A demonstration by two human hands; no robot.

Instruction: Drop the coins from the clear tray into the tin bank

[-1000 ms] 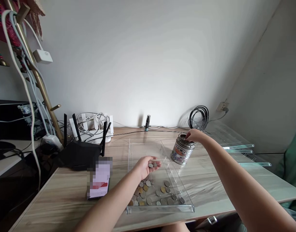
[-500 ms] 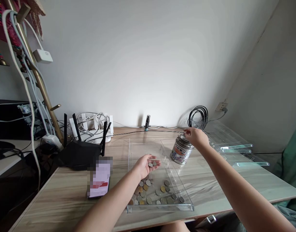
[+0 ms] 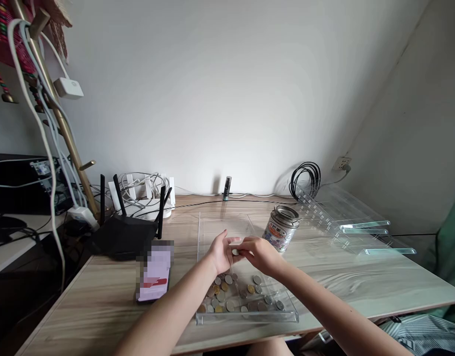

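Observation:
My left hand is held palm up over a clear acrylic tray, its fingers reaching to the right. A silver coin shows at its palm; any other coins there are hidden behind my right hand. My right hand meets it from the right, thumb and fingertips pinched at that coin. Several silver and gold-coloured coins lie spread across the near part of the tray. Behind my right hand stands a round metal tin with a printed label and a slot in its lid.
A phone and a black router are on the left. Clear acrylic trays are stacked on the right, beside a coiled black cable. A small dark bottle stands by the wall. White cables lie tangled behind the router.
My right hand has come from above the tin's lid down and left to my left palm, where it pinches at a coin. My left hand has stayed almost in place.

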